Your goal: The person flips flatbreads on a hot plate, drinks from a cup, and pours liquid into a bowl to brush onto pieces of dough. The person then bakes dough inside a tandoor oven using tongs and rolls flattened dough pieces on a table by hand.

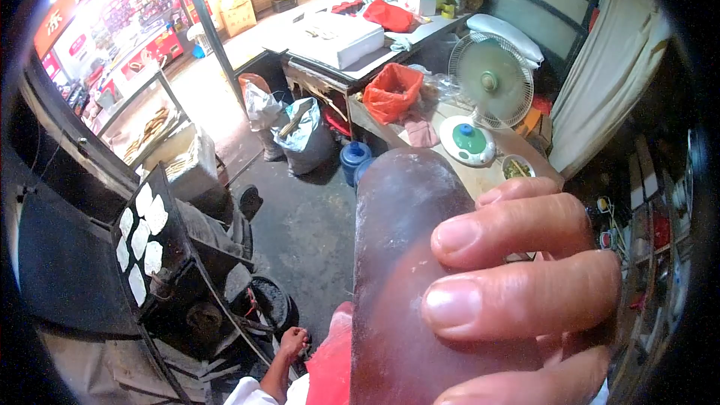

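My right hand (pixel 517 292) is very close to the camera, its fingers curled over the side of a large brown, smooth object (pixel 397 255) with whitish dust on it. I cannot make out what this object is. Low in the view, small and farther off, my left hand (pixel 294 341) has curled fingers beside the red apron (pixel 330 364); whether it holds anything is too small to tell. To its left stands a dark griddle (pixel 172 244) bearing several flat white dough pieces (pixel 140 240).
A white foam box (pixel 337 40) and red bags sit on the table (pixel 442 26) at the back. Nearby are a fan (pixel 491 79), a green-and-white lid (pixel 466 141), filled sacks (pixel 306 139) and a blue water bottle (pixel 354 159). A tray of browned sticks (pixel 150 131) stands left.
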